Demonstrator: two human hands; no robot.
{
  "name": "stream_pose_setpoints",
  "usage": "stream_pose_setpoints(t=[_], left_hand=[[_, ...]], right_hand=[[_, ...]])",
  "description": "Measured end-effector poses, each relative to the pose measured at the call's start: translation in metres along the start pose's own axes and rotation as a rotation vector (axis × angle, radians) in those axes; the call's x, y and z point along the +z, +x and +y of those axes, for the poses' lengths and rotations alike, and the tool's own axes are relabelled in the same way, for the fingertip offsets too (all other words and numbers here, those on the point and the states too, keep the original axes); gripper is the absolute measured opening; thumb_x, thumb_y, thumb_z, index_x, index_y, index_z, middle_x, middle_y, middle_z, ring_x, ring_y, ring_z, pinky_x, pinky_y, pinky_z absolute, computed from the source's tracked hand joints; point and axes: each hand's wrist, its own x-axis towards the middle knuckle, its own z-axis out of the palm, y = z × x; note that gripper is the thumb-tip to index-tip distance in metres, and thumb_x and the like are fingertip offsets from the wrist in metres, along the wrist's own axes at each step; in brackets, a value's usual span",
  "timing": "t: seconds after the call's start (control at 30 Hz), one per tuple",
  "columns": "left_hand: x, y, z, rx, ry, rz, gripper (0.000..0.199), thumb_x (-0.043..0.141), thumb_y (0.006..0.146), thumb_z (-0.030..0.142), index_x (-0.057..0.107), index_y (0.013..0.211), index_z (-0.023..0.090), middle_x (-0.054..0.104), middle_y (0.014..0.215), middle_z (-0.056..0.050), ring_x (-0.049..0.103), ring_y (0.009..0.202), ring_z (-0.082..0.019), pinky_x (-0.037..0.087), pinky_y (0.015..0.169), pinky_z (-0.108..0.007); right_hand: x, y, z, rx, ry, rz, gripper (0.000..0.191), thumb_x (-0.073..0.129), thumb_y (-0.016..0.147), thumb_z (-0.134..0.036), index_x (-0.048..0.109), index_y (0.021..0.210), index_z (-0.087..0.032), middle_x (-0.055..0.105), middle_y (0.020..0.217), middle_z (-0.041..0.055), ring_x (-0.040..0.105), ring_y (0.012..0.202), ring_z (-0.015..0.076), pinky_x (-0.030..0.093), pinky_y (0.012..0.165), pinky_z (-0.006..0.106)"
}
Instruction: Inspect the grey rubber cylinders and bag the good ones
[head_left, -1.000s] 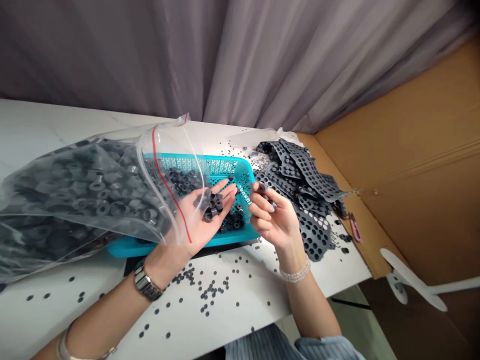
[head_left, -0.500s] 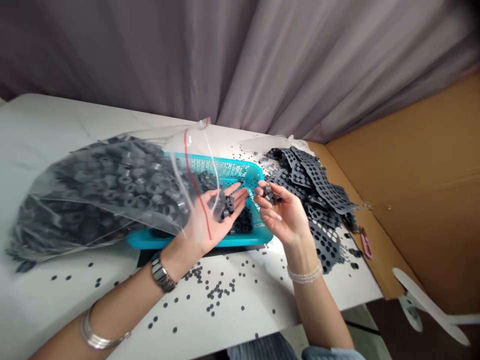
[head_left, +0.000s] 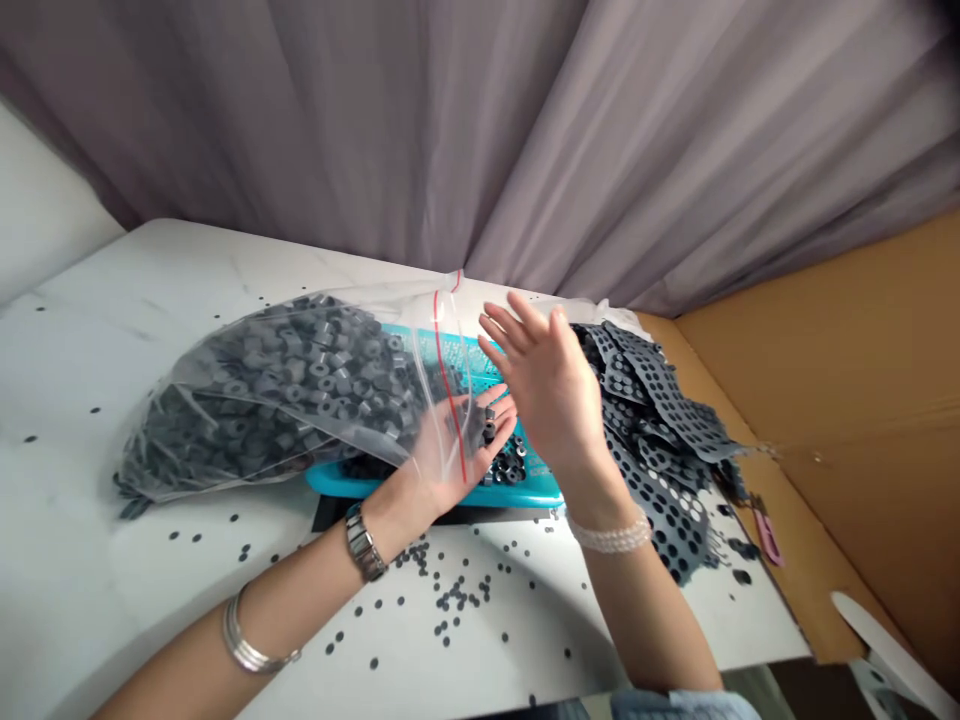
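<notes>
Over the basket [head_left: 544,490], our flat left hand [head_left: 454,450] bears rings [head_left: 490,424] (light, stiff, we'd guess; pinch the rims); right hand [head_left: 559,395] spread, bare.

Table [head_left: 150,300]: we see bright, fairly even light, with a soft shadow beside the left forearm [head_left: 187,650].
Curtain [head_left: 337,150]: we find it dimmer, darkest at the upper right corner.
Bag [head_left: 285,390]: we note pale glints.
Right hand [head_left: 551,390]: we see it well lit, slightly blurred.
Cardboard [head_left: 840,370]: we observe wide-angle stretching toward the edge.

Silver watch [head_left: 364,543], bangle [head_left: 241,645], beaded bracelet [head_left: 611,537]
</notes>
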Motion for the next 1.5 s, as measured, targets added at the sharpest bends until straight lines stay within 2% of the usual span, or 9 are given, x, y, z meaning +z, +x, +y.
stream_pose_setpoints(t=[0.13, 0.23, 0.37, 0.57, 0.9, 1.17, 1.27, 1.4, 1.5], left_hand=[[-0.005, 0.013, -0.001, -0.063, -0.055, -0.084, 0.029, 0.047, 0.084, 0.015, 0.064, 0.107, 0.01, 0.07, 0.102, -0.014, 0.066, 0.102, -0.021, 0.052, 0.093, -0.031], [-0.007, 0.017, -0.002, -0.045, -0.078, -0.109, 0.026, 0.045, 0.084, 0.013, 0.064, 0.102, 0.011, 0.07, 0.098, -0.011, 0.067, 0.096, -0.017, 0.051, 0.093, -0.029], [-0.011, 0.016, -0.003, 0.008, 0.018, -0.056, 0.023, 0.042, 0.086, 0.012, 0.064, 0.091, 0.017, 0.07, 0.087, -0.005, 0.066, 0.088, -0.016, 0.054, 0.088, -0.031], [-0.012, 0.012, -0.005, 0.097, 0.206, 0.002, 0.025, 0.042, 0.088, 0.015, 0.065, 0.096, 0.017, 0.07, 0.098, -0.007, 0.063, 0.101, -0.02, 0.052, 0.091, -0.034], [-0.003, 0.009, -0.002, -0.004, 0.041, -0.069, 0.04, 0.038, 0.089, 0.014, 0.057, 0.124, 0.011, 0.064, 0.125, -0.012, 0.059, 0.117, -0.02, 0.049, 0.099, -0.034], [-0.008, 0.012, -0.001, -0.037, 0.004, -0.094, 0.041, 0.04, 0.089, 0.014, 0.057, 0.127, 0.012, 0.069, 0.114, -0.01, 0.066, 0.09, -0.013, 0.053, 0.08, -0.024], [-0.007, 0.011, -0.001, -0.036, -0.011, -0.095, 0.045, 0.04, 0.089, 0.016, 0.05, 0.133, 0.008, 0.068, 0.117, -0.013, 0.066, 0.093, -0.014, 0.053, 0.086, -0.027], [-0.006, 0.009, -0.002, -0.049, -0.026, -0.134, 0.054, 0.044, 0.087, 0.019, 0.042, 0.139, 0.004, 0.059, 0.132, -0.018, 0.059, 0.117, -0.022, 0.047, 0.1, -0.033], [-0.008, 0.009, -0.002, -0.047, -0.026, -0.148, 0.056, 0.045, 0.087, 0.019, 0.04, 0.14, 0.004, 0.054, 0.138, -0.017, 0.053, 0.126, -0.022, 0.044, 0.104, -0.032]], right_hand=[[-0.054, -0.013, 0.01, -0.058, -0.371, 0.044, 0.026, 0.055, 0.089, -0.038, 0.068, 0.103, -0.02, 0.068, 0.091, 0.0057, 0.062, 0.078, 0.0155, 0.049, 0.077, 0.033], [-0.072, -0.025, 0.018, -0.029, -0.576, -0.091, 0.019, 0.058, 0.088, -0.027, 0.069, 0.102, -0.021, 0.067, 0.097, 0.0062, 0.061, 0.084, 0.0167, 0.049, 0.073, 0.032], [-0.07, -0.035, 0.022, -0.131, -0.744, -0.275, 0.026, 0.054, 0.089, -0.02, 0.068, 0.111, -0.025, 0.063, 0.114, 0.0069, 0.06, 0.099, 0.0189, 0.049, 0.078, 0.034], [-0.073, -0.034, 0.029, -0.228, -0.793, -0.209, 0.018, 0.054, 0.089, -0.013, 0.067, 0.096, -0.021, 0.066, 0.102, 0.005, 0.061, 0.099, 0.0178, 0.048, 0.088, 0.036], [-0.081, -0.038, 0.023, -0.155, -0.726, -0.278, 0.028, 0.052, 0.086, -0.009, 0.062, 0.11, -0.02, 0.065, 0.107, 0.0068, 0.06, 0.096, 0.0183, 0.051, 0.083, 0.036], [-0.071, -0.04, 0.019, -0.186, -0.826, -0.315, 0.025, 0.059, 0.085, -0.015, 0.065, 0.108, -0.022, 0.064, 0.101, 0.0054, 0.058, 0.088, 0.0174, 0.048, 0.083, 0.036], [-0.071, -0.039, 0.022, -0.093, -0.721, -0.234, 0.018, 0.057, 0.085, -0.018, 0.068, 0.099, -0.022, 0.066, 0.097, 0.0051, 0.059, 0.09, 0.0181, 0.047, 0.082, 0.036], [-0.076, -0.037, 0.025, 0.126, -0.183, -0.017, 0.014, 0.055, 0.08, -0.016, 0.065, 0.089, -0.02, 0.063, 0.095, 0.0043, 0.059, 0.082, 0.0155, 0.047, 0.075, 0.032], [-0.076, -0.037, 0.026, 0.259, 0.079, 0.001, 0.01, 0.053, 0.078, -0.02, 0.063, 0.08, -0.019, 0.06, 0.088, 0.0034, 0.056, 0.072, 0.0132, 0.044, 0.064, 0.029]])
